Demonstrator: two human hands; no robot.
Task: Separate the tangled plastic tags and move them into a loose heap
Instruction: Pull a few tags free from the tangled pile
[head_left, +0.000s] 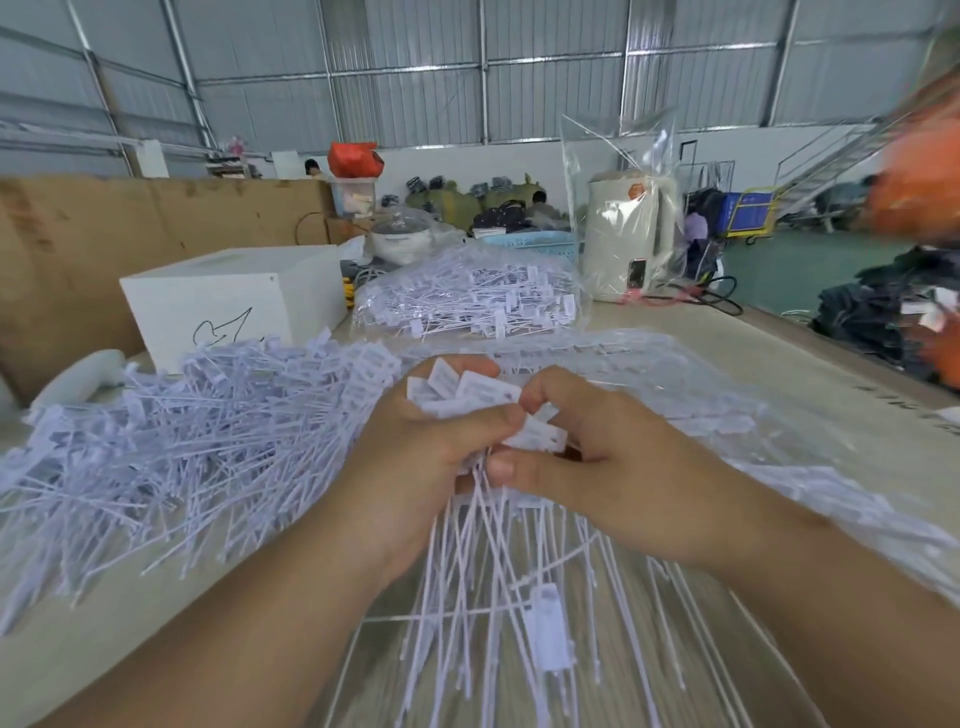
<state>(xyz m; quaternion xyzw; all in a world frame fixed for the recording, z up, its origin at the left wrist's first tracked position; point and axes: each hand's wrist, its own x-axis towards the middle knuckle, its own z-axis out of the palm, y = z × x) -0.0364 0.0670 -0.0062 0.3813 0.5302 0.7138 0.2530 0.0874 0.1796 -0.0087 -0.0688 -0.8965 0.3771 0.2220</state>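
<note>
On the surface (810, 364) to my left spreads the loose heap (171, 441), while near centre my left hand (415, 467) clamps a tangled bunch of tags (467, 395) so my right hand (597, 457) can pinch one free.

— Can you read anything on the tags (470, 387)?
— No, their print is too blurred.
— And the white box (228, 301)?
— Only a black scribble there, no legible letters or numbers.
</note>
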